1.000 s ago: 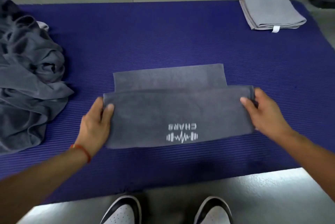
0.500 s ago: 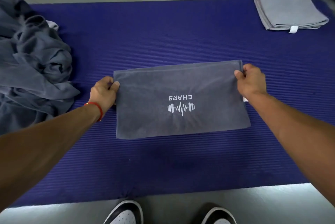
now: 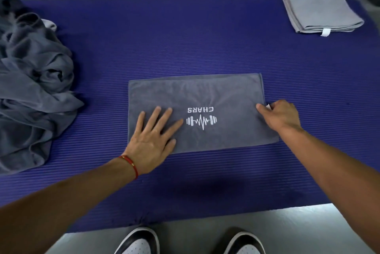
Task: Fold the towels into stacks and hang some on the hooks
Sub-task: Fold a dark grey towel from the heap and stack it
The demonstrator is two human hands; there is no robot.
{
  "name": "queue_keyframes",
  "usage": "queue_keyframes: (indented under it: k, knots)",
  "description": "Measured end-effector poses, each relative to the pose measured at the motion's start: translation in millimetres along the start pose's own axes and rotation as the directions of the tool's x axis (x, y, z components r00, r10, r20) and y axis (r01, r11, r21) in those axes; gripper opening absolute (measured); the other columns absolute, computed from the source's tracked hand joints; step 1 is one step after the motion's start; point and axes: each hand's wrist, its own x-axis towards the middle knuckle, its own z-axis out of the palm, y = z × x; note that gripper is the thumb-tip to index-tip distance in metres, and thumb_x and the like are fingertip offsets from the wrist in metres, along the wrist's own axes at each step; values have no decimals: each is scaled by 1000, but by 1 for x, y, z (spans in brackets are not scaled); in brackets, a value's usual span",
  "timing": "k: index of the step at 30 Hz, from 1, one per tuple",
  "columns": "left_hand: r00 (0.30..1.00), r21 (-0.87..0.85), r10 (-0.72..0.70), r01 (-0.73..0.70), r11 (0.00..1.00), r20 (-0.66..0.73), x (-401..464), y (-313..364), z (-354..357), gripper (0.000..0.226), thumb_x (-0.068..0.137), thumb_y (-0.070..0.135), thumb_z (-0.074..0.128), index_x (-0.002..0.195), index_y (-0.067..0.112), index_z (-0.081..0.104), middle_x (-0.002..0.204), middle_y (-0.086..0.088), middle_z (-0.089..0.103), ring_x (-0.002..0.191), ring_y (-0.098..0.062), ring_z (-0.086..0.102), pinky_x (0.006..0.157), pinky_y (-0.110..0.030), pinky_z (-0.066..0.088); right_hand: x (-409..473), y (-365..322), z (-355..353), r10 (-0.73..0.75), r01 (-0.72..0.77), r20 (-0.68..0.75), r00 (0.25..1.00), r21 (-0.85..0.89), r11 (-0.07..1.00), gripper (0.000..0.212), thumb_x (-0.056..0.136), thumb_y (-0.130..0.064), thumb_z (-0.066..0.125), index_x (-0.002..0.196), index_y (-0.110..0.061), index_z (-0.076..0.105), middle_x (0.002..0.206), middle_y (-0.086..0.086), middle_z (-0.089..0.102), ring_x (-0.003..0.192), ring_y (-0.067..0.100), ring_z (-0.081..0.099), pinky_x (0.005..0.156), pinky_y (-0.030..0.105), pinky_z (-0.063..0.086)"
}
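Moved: both top corners released by the hands; fold laid flat.
Left hand [image 3: 151, 140]: fingers spread wide, pressed on the folded dark-grey logo towel [image 3: 216, 93].
Right hand [image 3: 281, 115]: fingers curled narrow at the edge beside a white tag [image 3: 268, 106].
Next: probably another fold.

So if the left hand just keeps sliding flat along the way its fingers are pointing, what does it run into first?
The left hand lies flat on the dark grey towel, fingers aimed up and right. First in that line is the white printed logo, then bare towel toward its far edge. Nothing solid seems to block it.

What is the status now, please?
Left hand flat on dark grey towel. Right hand pinching its right edge. Nothing in the way.
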Motion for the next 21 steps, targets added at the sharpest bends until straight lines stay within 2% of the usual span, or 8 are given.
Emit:
queue_keyframes:
  k: [3,7,11,13,15,17,19,21]
  knots:
    - [998,40,-30,28,999,50,-3,-1,12,59,107,51,16,162,35,2,170,-3,-2,156,-33,-1,119,-68,11,-2,-10,-12,-2,-11,118,993,112,994,40,87,-49,72,70,-15,64,94,13,70,83,29,66,70,38,51]
    - [998,36,-36,34,999,49,-2,0,11,59,106,54,12,161,38,-3,170,-1,-5,156,-32,-5,117,-71,7,-8,-12,-17,-109,102,97,989,80,992,28,91,-37,74,94,-12,61,92,2,65,82,21,62,70,35,47]
    - [992,4,-42,42,999,119,-2,-1,7,59,104,57,6,159,42,-7,170,0,-9,156,-32,-8,117,-72,5,-18,-14,-34,-18,-147,282,959,552,821,16,91,-21,76,101,-11,68,109,11,74,80,18,70,68,33,54]
    - [985,-9,-61,63,998,160,2,0,-2,62,100,59,9,159,44,1,170,-1,-1,156,-32,-2,117,-72,10,-23,-18,-47,-62,-220,388,920,640,736,10,92,-12,73,102,-11,70,116,16,73,78,19,72,67,33,55]
    - [984,-50,-69,78,996,162,8,1,-19,62,98,58,25,157,47,13,168,-1,13,155,-31,12,117,-67,21,-27,-26,-58,-170,-123,386,907,627,769,18,91,-9,73,108,-15,68,119,16,72,83,21,70,70,35,55]
    - [988,-210,-72,99,973,133,18,6,-41,61,96,51,45,154,51,24,162,3,29,148,-25,29,115,-54,34,-37,-43,-66,-313,129,321,894,484,866,26,91,-12,75,113,-18,62,106,14,72,80,21,67,63,35,54]
    - [994,-504,-96,114,856,61,31,13,-63,53,97,44,55,148,50,41,151,9,47,138,-13,44,114,-41,40,-52,-68,-65,-436,316,273,857,389,865,28,91,-15,76,112,-19,58,92,7,65,69,19,61,49,30,48]
    - [970,-820,-215,212,532,111,46,23,-87,41,97,47,58,138,41,58,133,11,64,120,-8,62,107,-37,50,-72,-97,-55,-528,428,237,816,367,826,28,91,-21,76,112,-22,58,91,1,65,66,15,59,49,27,45]
